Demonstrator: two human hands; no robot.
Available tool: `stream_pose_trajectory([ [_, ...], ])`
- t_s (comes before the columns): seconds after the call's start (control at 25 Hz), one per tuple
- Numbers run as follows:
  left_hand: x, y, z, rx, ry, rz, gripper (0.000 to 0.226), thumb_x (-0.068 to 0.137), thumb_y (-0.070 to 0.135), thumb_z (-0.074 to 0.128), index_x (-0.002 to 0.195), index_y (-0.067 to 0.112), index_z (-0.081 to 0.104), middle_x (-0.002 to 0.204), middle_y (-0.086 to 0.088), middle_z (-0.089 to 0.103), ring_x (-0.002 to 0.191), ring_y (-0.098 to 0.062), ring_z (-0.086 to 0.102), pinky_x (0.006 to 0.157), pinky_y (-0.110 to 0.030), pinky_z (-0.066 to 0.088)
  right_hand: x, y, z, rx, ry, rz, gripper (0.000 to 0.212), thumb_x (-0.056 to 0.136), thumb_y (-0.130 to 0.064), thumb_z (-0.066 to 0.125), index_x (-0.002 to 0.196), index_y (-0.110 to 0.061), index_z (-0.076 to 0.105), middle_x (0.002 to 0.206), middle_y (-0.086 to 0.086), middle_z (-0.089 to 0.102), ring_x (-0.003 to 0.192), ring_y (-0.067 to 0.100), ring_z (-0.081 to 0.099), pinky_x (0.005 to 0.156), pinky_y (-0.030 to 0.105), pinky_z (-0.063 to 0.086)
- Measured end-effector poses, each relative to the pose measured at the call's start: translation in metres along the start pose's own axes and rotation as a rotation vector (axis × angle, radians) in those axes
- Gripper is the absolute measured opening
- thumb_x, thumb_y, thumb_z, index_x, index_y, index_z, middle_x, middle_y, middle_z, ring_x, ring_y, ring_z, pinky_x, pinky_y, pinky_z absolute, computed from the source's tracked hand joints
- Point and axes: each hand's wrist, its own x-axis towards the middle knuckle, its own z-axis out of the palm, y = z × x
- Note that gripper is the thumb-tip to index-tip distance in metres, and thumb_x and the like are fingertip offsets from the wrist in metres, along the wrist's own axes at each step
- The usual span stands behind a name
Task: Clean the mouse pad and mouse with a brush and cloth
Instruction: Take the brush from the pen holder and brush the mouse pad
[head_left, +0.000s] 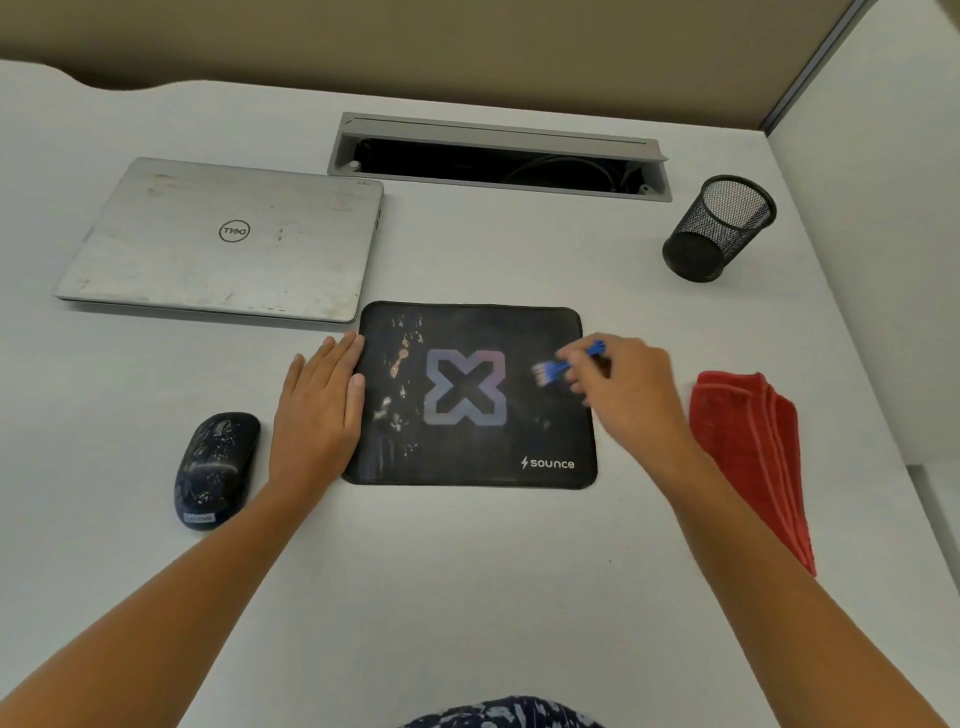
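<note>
A black mouse pad (470, 447) with a purple X logo lies in the middle of the white desk, with pale crumbs and smears on its left part. My left hand (319, 410) lies flat with straight fingers on the pad's left edge. My right hand (628, 395) pinches a small blue brush (558, 368) over the pad's right side, bristles pointing left; the brush is blurred. A dark mouse (215, 467) speckled with white dirt sits left of my left hand. A folded red cloth (753, 452) lies right of the pad.
A closed silver laptop (223, 244) lies at the back left, touching the pad's far left corner. A black mesh pen cup (719, 228) stands at the back right. An open cable tray (498, 158) is set into the desk behind. A partition wall rises on the right.
</note>
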Motion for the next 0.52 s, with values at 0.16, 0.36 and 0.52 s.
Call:
stream_pose_trajectory([
  [0.16,0.0,0.0,0.0,0.004,0.001,0.001,0.051,0.101,0.031,0.023,0.148,0.018,0.035,0.153,0.0,0.037,0.144,-0.017,0.027,0.121,-0.036,0.01,0.006,-0.009,0.017,-0.006,-0.173,0.03,0.023,0.097,-0.022,0.05,0.11,-0.013,0.066,0.094,0.006,0.068,0.077,0.013,0.063,0.067,0.018,0.048],
  [0.36,0.001,-0.002,0.001,0.007,-0.001,0.006,0.051,0.101,0.031,0.022,0.148,0.018,0.035,0.154,0.001,0.036,0.144,-0.017,0.027,0.121,-0.038,0.012,0.035,-0.011,0.0,-0.327,0.233,-0.059,0.02,0.096,-0.015,0.049,0.1,-0.006,0.067,0.096,0.011,0.069,0.081,0.021,0.061,0.068,0.025,0.04],
  [0.52,0.0,-0.002,0.001,-0.002,0.0,0.004,0.051,0.101,0.031,0.022,0.148,0.019,0.035,0.154,0.001,0.036,0.144,-0.016,0.027,0.121,-0.037,0.011,0.031,-0.035,0.031,0.018,-0.18,-0.106,0.019,0.096,-0.021,0.052,0.1,-0.016,0.07,0.097,0.003,0.068,0.086,0.014,0.061,0.08,0.022,0.048],
])
